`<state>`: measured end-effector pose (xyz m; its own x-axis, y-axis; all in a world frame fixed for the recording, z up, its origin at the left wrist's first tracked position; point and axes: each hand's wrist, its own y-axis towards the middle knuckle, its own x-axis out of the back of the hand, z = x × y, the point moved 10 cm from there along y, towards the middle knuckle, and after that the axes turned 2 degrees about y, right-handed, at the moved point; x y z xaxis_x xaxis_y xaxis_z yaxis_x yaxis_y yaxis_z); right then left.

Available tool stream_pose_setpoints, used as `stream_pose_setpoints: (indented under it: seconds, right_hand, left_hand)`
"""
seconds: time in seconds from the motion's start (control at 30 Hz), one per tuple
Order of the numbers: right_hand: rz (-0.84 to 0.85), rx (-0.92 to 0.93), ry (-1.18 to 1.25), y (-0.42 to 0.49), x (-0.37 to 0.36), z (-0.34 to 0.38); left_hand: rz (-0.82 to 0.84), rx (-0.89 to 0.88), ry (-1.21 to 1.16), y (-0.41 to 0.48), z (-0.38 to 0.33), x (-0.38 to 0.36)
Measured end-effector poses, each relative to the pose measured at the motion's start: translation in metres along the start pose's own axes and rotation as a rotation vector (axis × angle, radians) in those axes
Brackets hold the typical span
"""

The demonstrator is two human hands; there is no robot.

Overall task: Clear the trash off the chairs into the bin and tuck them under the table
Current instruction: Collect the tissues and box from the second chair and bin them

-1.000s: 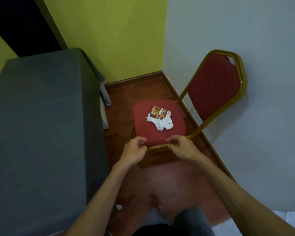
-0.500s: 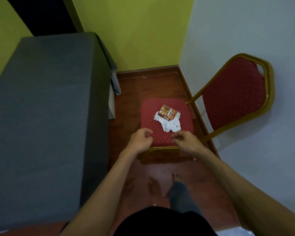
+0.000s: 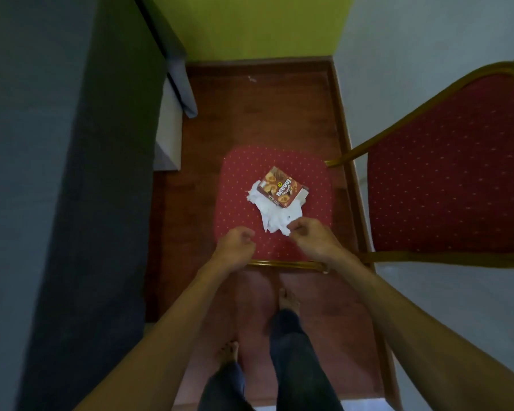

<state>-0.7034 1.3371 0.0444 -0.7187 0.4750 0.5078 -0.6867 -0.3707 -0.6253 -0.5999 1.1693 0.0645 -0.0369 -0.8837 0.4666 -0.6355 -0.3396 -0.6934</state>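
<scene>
A red padded chair with a gold frame stands in front of me, its seat below my hands and its backrest to the right. On the seat lie a small brown snack box and a crumpled white tissue partly under it. My left hand hovers over the seat's front left with the fingers curled and nothing in it. My right hand is over the front right, its curled fingertips touching the tissue's near edge. Whether they pinch the tissue is unclear. No bin is in view.
A table under a dark grey cloth fills the left side, with a narrow strip of wooden floor between it and the chair. A pale wall runs close behind the backrest. My bare feet stand just before the seat.
Both hands have left the seat's front edge and moved forward over the cushion, the right one reaching the tissue. I have stepped closer and look more steeply down.
</scene>
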Motion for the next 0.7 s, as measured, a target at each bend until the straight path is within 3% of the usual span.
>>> stream_pose_setpoints:
  seconds: [0.17,0.37,0.53,0.7]
  right_hand:
    - [0.036,-0.069,-0.072,0.095,0.008,-0.028]
    - [-0.035,-0.042,-0.075,0.192,0.019,-0.038]
    - [-0.038,-0.069,-0.206,0.234,0.001,-0.058]
    - [0.019,-0.148,-0.087,0.252,-0.016,-0.098]
  left_hand:
    - [0.0,0.022,-0.01,0.057,-0.006,-0.031]
    - [-0.038,0.047,-0.068,0.116,0.011,-0.067]
    - [-0.167,-0.002,-0.096,0.167,0.013,-0.079]
    - [-0.082,0.06,-0.045,0.208,0.008,-0.113]
